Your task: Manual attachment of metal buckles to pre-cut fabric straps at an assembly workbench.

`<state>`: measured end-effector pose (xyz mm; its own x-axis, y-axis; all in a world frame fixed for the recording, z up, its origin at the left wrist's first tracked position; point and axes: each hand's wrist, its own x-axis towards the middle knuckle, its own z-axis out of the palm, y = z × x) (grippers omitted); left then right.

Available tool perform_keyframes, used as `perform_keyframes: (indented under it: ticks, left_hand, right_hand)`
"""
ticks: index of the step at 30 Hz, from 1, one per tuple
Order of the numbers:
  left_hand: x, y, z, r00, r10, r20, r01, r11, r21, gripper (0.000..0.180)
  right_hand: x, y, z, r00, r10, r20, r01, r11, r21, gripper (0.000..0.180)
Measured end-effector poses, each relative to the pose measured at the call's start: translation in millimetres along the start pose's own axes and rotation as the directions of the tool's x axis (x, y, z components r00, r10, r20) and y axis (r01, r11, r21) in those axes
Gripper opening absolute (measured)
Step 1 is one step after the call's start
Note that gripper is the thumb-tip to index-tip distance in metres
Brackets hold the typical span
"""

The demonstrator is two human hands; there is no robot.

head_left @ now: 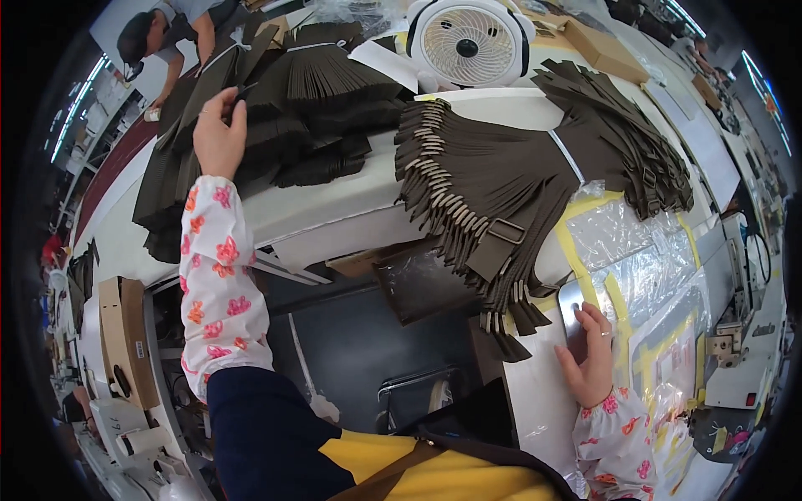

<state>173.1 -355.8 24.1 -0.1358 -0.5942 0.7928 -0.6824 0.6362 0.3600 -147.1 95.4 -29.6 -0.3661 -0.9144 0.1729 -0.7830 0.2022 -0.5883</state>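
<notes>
My left hand [219,138] reaches forward at the far left, its fingers closed on a small dark object [245,90] whose kind does not show clearly. Just beyond and beside it are tied bundles of dark olive webbing straps [326,79]. My right hand [591,355] is at the table's right side, with curled fingers and thumb around the lower part of a flat, shiny grey phone [573,311]. Near that hand a large bundle of straps with metal buckles [510,171] spreads out, bound by a white tie [566,156].
A white fan [466,46] stands at the back beside a cardboard box [606,50]. Clear plastic sheets with yellow tape [635,242] cover the right tabletop. A sewing machine [739,359] is at far right, an upright carton [125,342] at left. Another person [180,37] bends over the far left.
</notes>
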Motion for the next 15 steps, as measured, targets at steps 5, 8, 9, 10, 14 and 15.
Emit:
perform_keyframes:
  ticks: [5,8,9,10,14,15]
  left_hand:
    - [98.5,-106.4,0.2,0.927,-0.375,0.002,0.355,0.878,0.322,0.096]
    - [141.1,-167.4,-21.8,0.846,-0.529,0.068,0.491,0.821,0.292,0.119]
    - [142.5,-161.5,-8.8,0.849,-0.520,0.093,0.479,0.833,0.275,0.119]
    - [149.5,-151.5,6.7,0.842,-0.522,0.137,0.473,0.836,0.277,0.119]
    - [178.5,-129.3,21.6,0.807,-0.533,0.254,0.457,0.836,0.304,0.120]
    - [183.2,-130.1,21.2,0.793,-0.540,0.283,0.456,0.833,0.313,0.120]
  right_hand:
    - [7.4,-16.9,24.2,0.992,-0.121,0.025,0.123,0.982,-0.145,0.056]
    - [14.8,-24.2,31.9,0.982,-0.175,0.070,0.187,0.949,-0.255,0.060]
    - [20.5,-25.3,38.0,0.983,-0.157,0.090,0.179,0.924,-0.338,0.060]
    - [23.9,-22.8,41.9,0.986,-0.128,0.109,0.160,0.913,-0.376,0.062]
    - [27.5,-24.5,42.9,0.985,-0.060,0.163,0.122,0.907,-0.403,0.064]
    - [26.2,-26.5,43.1,0.983,-0.055,0.176,0.124,0.906,-0.405,0.065]
